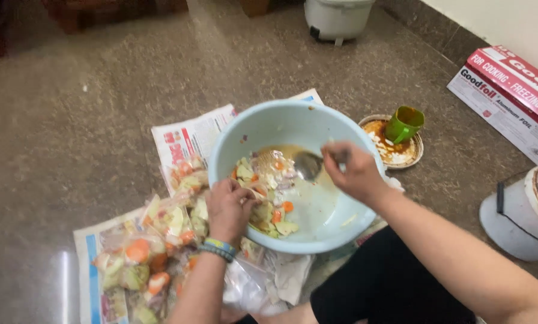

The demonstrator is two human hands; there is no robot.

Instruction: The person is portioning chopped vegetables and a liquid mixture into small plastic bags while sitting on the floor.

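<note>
A pale blue bowl (263, 123) sits on the floor, holding chopped vegetables (268, 180) in a yellowish liquid. My right hand (356, 171) grips a metal spoon (308, 164) whose head rests in the bowl beside the vegetables. My left hand (228, 207) reaches over the bowl's near-left rim, and its fingers are closed on some of the vegetable pieces. A blue and green band circles that wrist.
Clear plastic bags of chopped vegetables (152, 246) lie on newspaper (191, 135) left of the bowl. A green cup (404, 123) tilts on a sauce-stained plate (414, 153). A red and white foil box (509, 99), a white bucket (524, 210) and a white appliance (338, 18) stand around.
</note>
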